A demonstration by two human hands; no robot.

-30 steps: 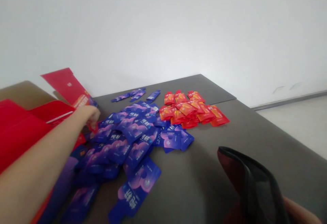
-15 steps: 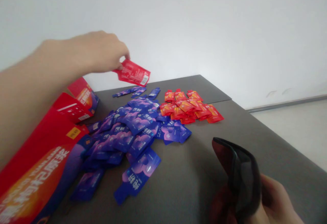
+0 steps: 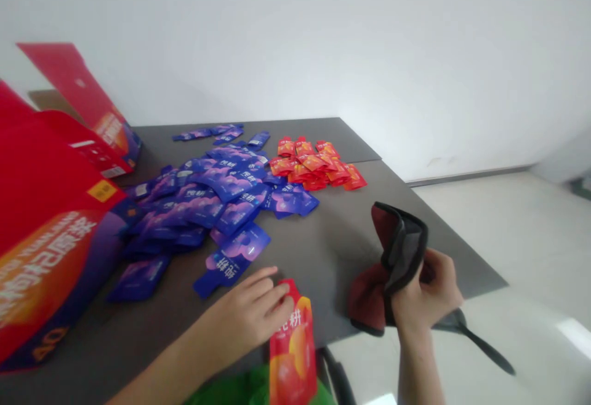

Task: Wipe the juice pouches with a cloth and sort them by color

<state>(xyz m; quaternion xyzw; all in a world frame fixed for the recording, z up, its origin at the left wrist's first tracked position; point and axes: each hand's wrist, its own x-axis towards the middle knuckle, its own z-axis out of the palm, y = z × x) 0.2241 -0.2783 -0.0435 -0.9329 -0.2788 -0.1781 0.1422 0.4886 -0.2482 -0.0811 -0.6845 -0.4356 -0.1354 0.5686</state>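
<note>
Head view: the left hand (image 3: 261, 305) pinches a red sachet (image 3: 293, 359) near its top, fingers closed on it, at the near edge of the tabletop (image 3: 337, 251). To its right, the right hand (image 3: 427, 297) has its fingers gripped around a dark pouch (image 3: 407, 251), reddish inside. Blue sachets (image 3: 226, 183) lie heaped between a red box (image 3: 41, 220) at left and orange-red sachets (image 3: 318, 164) farther right

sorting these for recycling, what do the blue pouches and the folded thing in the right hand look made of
Blue pouches: probably plastic or foil film, smooth with a slight sheen and crimp-flat edges.
Folded item: perhaps fabric or neoprene, matte dark red, with black edging.
</note>
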